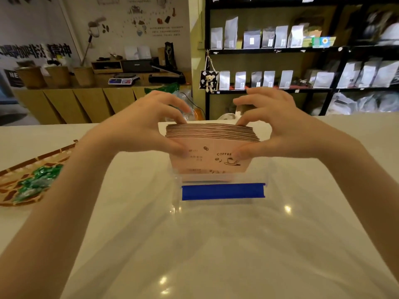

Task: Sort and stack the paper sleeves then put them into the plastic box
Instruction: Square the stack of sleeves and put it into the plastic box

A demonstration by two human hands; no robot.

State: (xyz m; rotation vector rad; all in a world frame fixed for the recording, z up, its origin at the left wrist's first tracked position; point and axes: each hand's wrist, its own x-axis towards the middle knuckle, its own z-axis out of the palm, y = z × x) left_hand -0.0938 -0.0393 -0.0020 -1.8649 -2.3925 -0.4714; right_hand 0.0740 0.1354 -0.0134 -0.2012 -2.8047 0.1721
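Note:
A thick stack of pale pink paper sleeves (pixel 210 145) printed with "COFFEE" and a cup drawing stands on edge, its lower part inside a clear plastic box (pixel 176 199) with a blue clasp (pixel 223 191) on the near side. My left hand (pixel 151 124) grips the stack's left end, thumb on the front face and fingers over the top. Gripping the right end the same way is my right hand (pixel 267 124). The box's bottom is hidden behind the sleeves.
The box sits on a white counter (pixel 216 255). At the left edge lies a woven tray (pixel 26 180) with green wrapped sweets. Beyond the counter are a wooden sideboard with a scale (pixel 123 79) and black shelves (pixel 280 50) of silver bags.

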